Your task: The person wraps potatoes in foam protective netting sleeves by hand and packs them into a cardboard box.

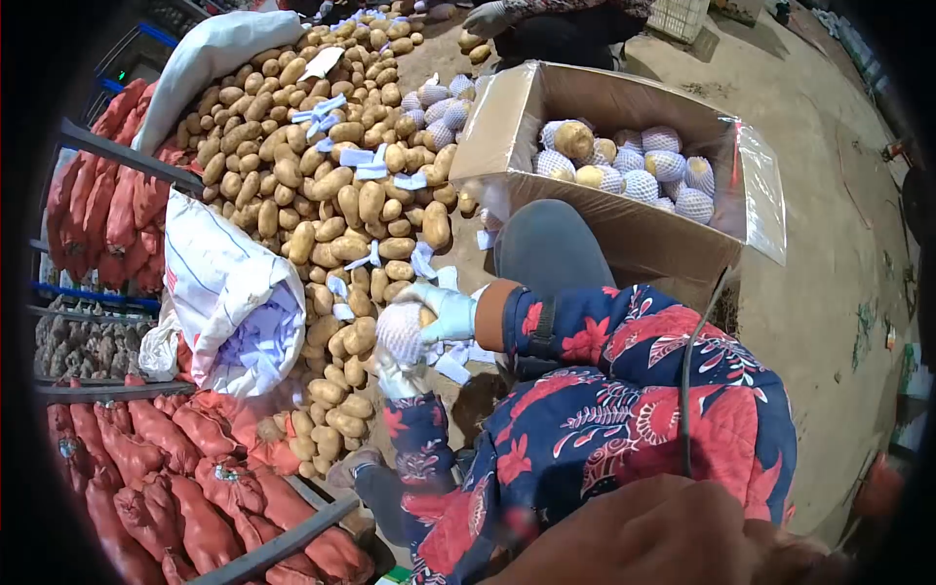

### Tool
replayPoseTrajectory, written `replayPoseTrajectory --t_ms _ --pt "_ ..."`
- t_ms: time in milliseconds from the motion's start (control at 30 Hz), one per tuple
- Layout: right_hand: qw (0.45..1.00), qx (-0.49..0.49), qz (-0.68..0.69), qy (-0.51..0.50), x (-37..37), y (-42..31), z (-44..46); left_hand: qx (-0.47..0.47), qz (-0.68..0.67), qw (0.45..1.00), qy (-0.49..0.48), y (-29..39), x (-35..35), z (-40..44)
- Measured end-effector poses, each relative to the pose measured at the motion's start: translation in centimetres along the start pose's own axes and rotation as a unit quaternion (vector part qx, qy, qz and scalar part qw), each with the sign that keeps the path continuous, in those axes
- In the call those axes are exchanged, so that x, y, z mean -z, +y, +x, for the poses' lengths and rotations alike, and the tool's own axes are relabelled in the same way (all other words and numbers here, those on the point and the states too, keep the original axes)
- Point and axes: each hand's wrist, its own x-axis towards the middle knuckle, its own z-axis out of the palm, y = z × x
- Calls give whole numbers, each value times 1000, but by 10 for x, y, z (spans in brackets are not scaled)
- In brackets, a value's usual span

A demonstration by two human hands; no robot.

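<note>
Between my two gloved hands is a potato in a white foam net sleeve (pixel 400 333), with bare potato skin showing at its upper right end. My left hand (pixel 398 376) is closed around the lower side of the sleeve. From above, my right hand (pixel 447 310) grips it near the end where the skin shows; some of its fingers are hidden. Loose potatoes (pixel 331 229) lie in a large heap just beyond my hands. Flat foam sleeves (pixel 451 367) are scattered on the ground under my right hand.
A cardboard box (pixel 624 219) holding sleeved potatoes stands past my knee. An open white sack (pixel 229 292) is full of foam sleeves. Red net bags (pixel 156 458) fill racks at left. Sleeved potatoes (pixel 444 109) lie near the box. Another person's gloved hand (pixel 487 19) shows at the top.
</note>
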Motion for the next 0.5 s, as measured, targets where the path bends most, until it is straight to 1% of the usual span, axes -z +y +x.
replayPoseTrajectory --t_ms 33,67,100,133,167,200,233,267,300,333,400,433,467,500 --pt "995 -5 83 -63 2 -5 -2 -53 -2 998 -29 -8 -7 1" --pt "984 -41 162 -70 4 -18 -8 -105 -2 993 -61 -12 -21 3" --pt "983 -58 173 -3 -4 -1 -9 -139 141 962 -187 0 -27 12" --pt "978 -76 185 60 -2 -11 -10 -215 267 914 -219 -6 -25 34" --pt "936 -62 345 -18 16 -20 -17 -18 106 986 -126 -14 -22 44" --pt "930 -99 355 -11 22 -6 -19 -49 116 987 -102 -13 -43 30" --pt "921 -136 365 -4 34 -12 -20 -119 194 969 -92 -14 -65 5" --pt "873 -129 470 -23 58 -15 -28 -175 264 946 -73 -14 -83 -9" --pt "884 -91 458 -12 87 -28 -32 -207 306 927 -61 -13 -96 -17" --pt "894 -54 445 -1 118 -36 -37 -177 288 937 -91 -17 -86 -9" --pt "937 18 333 107 183 -37 -42 -100 337 919 -178 -7 -80 -16" --pt "958 53 209 189 216 -47 -47 -147 345 913 -160 -6 -101 -13" --pt "956 91 83 268 247 -55 -53 -3 228 967 -117 -17 -50 -4" --pt "953 80 5 293 280 -45 -57 -117 339 922 -144 -30 -36 5"
